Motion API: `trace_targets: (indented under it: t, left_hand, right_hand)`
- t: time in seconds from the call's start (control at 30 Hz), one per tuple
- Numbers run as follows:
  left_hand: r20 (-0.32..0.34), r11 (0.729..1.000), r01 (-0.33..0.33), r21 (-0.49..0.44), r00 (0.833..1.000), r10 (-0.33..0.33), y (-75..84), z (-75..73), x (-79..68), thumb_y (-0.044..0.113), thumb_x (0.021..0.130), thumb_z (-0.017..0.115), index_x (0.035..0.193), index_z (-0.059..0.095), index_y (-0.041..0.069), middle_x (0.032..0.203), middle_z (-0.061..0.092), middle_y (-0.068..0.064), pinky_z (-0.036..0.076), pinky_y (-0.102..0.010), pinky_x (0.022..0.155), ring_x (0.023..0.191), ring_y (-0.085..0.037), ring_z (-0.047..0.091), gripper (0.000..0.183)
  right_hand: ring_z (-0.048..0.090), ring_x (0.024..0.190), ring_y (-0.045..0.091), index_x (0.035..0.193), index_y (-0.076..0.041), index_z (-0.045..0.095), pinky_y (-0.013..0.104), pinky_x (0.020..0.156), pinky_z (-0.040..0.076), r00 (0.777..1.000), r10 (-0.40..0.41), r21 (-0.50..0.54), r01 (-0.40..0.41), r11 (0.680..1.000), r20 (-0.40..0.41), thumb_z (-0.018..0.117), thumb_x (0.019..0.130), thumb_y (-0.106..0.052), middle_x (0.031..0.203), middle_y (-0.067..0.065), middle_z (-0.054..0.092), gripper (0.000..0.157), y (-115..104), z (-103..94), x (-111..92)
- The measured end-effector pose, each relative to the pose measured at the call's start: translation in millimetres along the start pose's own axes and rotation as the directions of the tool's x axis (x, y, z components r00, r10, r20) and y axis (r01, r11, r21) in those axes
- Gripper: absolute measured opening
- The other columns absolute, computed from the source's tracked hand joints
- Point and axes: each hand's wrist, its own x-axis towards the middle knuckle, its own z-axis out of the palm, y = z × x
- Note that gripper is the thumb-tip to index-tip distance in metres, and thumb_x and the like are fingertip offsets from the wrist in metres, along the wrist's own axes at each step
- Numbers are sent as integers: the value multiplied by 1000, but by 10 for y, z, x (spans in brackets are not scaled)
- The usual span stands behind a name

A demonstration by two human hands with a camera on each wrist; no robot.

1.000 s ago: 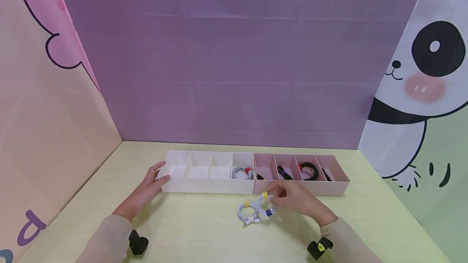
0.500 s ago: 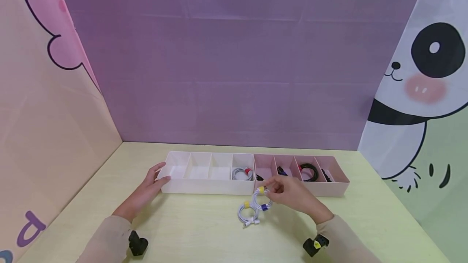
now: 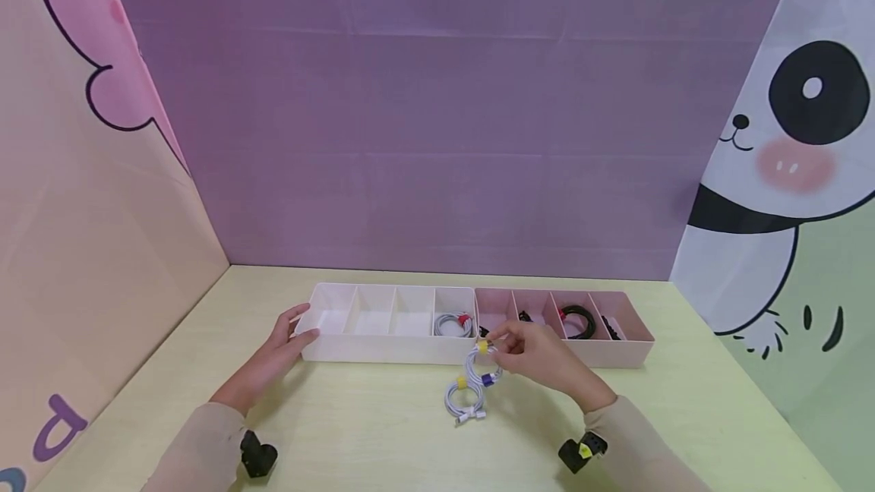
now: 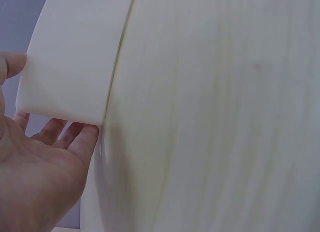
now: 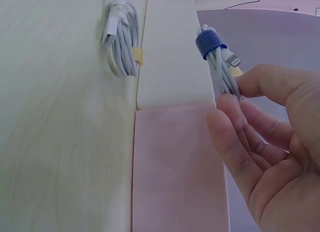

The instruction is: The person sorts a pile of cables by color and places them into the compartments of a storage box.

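Note:
A white divided storage box (image 3: 390, 349) stands end to end with a pink one (image 3: 608, 354). My left hand (image 3: 273, 351) holds the white box's left end; in the left wrist view the thumb reaches its upper edge and the fingers (image 4: 84, 142) bend against the end wall. My right hand (image 3: 543, 359) pinches a coiled white charging cable (image 5: 227, 80) between thumb and fingers, raised in front of the boxes. The coil carries a blue strap (image 5: 210, 41) and a yellow tag. Another coiled white cable (image 3: 447, 399) with a yellow tag lies on the table just below it.
In the white box's rightmost compartment sits a grey cable (image 3: 447, 319) with a red tie. Black cables (image 3: 583, 323) lie in the pink box's compartments. A purple backdrop (image 3: 437, 173) rises behind the pale wooden table (image 3: 342, 431), with printed panels on both sides.
My right hand has moved left and slightly up toward the boxes, carrying the blue-strapped cable. The left hand, the boxes and the other cable stay put.

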Motion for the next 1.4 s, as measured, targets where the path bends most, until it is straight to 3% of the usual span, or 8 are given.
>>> trace_targets:
  t: [0.7, 1.07, 1.4]
  left_hand:
    - [-8, 1000, 21, -9, 1000, -21, 19, -1, 1, 43, 106, 48, 157, -5, 15, 161, -8, -30, 14, -64, 115, 148, -49, -3, 79]
    - [2, 1000, -3, -24, 1000, 3, 22, -22, -2, 39, 106, 48, 157, -5, 13, 161, -9, -30, 15, -63, 116, 148, -49, -3, 78]
    - [-12, 1000, 9, -24, 1000, -9, -1, -2, 4, 43, 105, 49, 157, -4, 14, 161, -8, -30, 16, -62, 116, 148, -48, -1, 80]
  right_hand:
    - [59, 71, 15, 111, -11, 72, 25, 58, 52, 998, 39, 26, -38, 999, -49, 74, 89, -7, 81, -4, 63, 23, -137, 51, 152]
    - [59, 71, 11, 109, -9, 73, 23, 61, 52, 996, -10, -16, 9, 1000, -84, 77, 88, -10, 81, -6, 63, 21, -215, 98, 328]
    - [59, 70, 13, 110, -7, 73, 23, 60, 52, 995, -31, 35, 34, 999, -91, 76, 88, -8, 81, -3, 64, 22, -260, 151, 427]
